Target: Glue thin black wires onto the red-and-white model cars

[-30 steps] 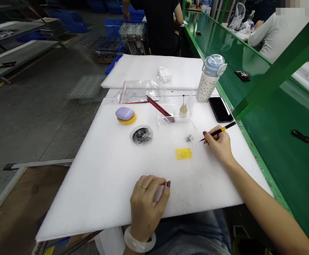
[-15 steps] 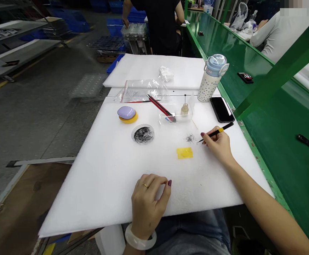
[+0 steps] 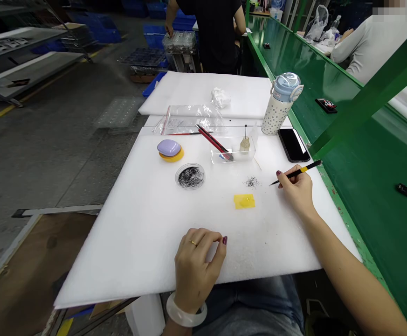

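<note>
Black tweezers [image 3: 296, 172], one pair, in the right hand [image 3: 297, 192]

Light falls evenly from overhead, bright enough that the white foam sheet [image 3: 126, 261] looks almost washed out. Under my right hand [image 3: 297, 193] and my left hand [image 3: 194, 270] the shadows are faint and soft. Glare streaks the glossy green workbench [image 3: 367, 154] and glints off the plastic bag [image 3: 189, 119]. The concrete floor [image 3: 49, 140] sits dimmer, and the back of the room is gloomy. Toward the edges the wide lens bends things: the metal shelves [image 3: 21, 60] lean and curve. Detail softens far off, and a pixelated patch [image 3: 397, 7] covers the top right corner.
</note>
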Motion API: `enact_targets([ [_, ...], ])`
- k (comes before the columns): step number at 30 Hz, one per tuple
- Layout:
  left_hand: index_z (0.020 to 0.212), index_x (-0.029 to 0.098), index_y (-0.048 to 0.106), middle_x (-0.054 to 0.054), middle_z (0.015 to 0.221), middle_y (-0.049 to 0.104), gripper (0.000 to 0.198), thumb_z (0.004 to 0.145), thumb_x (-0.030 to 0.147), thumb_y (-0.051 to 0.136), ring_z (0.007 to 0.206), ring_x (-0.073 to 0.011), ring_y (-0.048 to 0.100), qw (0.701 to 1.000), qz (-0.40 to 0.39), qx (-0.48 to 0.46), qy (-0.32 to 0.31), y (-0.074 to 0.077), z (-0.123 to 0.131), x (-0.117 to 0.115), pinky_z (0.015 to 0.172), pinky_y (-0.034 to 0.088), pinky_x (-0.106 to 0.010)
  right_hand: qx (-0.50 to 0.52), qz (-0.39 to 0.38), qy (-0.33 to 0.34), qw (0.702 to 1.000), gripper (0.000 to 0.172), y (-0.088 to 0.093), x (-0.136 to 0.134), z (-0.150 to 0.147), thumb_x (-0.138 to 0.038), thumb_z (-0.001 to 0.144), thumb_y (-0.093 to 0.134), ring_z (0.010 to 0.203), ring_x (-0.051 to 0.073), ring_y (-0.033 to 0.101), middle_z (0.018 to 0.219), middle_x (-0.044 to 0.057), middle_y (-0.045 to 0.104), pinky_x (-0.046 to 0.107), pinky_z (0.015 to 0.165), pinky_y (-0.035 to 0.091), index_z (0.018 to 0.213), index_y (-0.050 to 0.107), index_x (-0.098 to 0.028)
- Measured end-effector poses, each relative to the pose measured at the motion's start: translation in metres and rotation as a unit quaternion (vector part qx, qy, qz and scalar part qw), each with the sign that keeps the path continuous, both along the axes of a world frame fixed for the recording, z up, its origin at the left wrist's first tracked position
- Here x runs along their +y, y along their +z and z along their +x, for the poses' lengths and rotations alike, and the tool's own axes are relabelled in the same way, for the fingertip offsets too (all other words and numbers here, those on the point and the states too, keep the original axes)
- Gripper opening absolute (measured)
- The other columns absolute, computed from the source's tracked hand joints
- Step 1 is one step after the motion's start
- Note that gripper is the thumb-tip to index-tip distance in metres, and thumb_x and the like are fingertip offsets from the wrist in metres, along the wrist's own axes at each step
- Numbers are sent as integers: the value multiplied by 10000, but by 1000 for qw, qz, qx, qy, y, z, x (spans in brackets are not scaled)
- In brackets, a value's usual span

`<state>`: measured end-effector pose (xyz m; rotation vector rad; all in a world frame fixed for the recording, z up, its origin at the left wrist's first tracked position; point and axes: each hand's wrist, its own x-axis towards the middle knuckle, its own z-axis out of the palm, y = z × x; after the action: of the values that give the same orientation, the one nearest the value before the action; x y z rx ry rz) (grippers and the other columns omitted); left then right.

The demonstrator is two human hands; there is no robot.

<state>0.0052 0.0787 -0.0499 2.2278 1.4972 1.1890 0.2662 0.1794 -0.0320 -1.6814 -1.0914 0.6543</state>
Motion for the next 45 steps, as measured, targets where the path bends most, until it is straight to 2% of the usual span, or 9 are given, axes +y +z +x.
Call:
enact_targets([
  [4,835,201,611,18,759,632,138,965,155,595,743,-154,548,1000,-2,-1,-2,0,0,0,682,471,-285,-44,-11,-25,999,207,4,-2,3,-328,754,672,455,137,461,474,-37,542,292,493,362,654,507,-253],
  [12,839,205,607,24,764,629,140,973,166,594,750,-150,542,1000,-3,-1,1,0,0,-1,693,464,-278,-57,-7,4,998,227,-4,0,-1,-352,773,697,478,150,513,499,-29,549,300,497,395,669,524,-250],
  [15,847,207,603,22,772,625,140,980,166,590,764,-149,541,1000,-3,-2,-3,-2,-1,-1,713,461,-277,-41,88,-37,995,313,4,6,25,-483,811,714,486,156,542,554,-18,554,307,477,429,731,518,-252],
  [17,869,209,608,16,792,627,128,991,181,586,782,-152,546,1000,2,-2,-6,-3,-2,-1,738,462,-282,-62,224,-197,952,379,12,6,62,-617,903,592,553,175,584,648,3,545,328,492,467,795,501,-265],
  [20,908,211,620,1,834,634,113,1010,215,572,815,-160,558,1000,17,3,-19,-7,-5,-1,770,459,-296,-72,340,-457,819,418,19,-4,124,-693,956,449,712,230,629,801,46,522,398,578,521,869,460,-284],
  [23,928,212,627,-11,860,638,122,1023,250,561,832,-170,569,999,30,11,-41,-10,-8,2,790,456,-313,-26,348,-526,776,453,12,-17,158,-724,904,512,705,256,591,804,25,455,439,585,507,858,375,-295],
  [28,935,204,632,-15,872,642,142,1030,280,559,836,-169,583,998,38,25,-53,-11,-9,3,783,453,-312,23,353,-462,813,529,-1,-13,145,-782,840,569,639,210,519,725,-20,379,400,582,485,830,380,-288],
  [38,890,206,635,4,829,635,154,1019,262,573,810,-152,569,999,28,13,-36,-8,-5,1,757,459,-272,134,398,-329,846,635,15,-7,102,-753,634,811,538,92,426,644,-68,436,243,466,363,769,443,-253],
  [45,892,209,624,15,817,626,120,1005,204,584,807,-149,550,999,14,0,-33,-7,-5,0,758,455,-272,89,307,-156,935,611,16,-5,72,-620,562,925,475,88,459,543,-70,505,252,477,353,638,461,-229],
])
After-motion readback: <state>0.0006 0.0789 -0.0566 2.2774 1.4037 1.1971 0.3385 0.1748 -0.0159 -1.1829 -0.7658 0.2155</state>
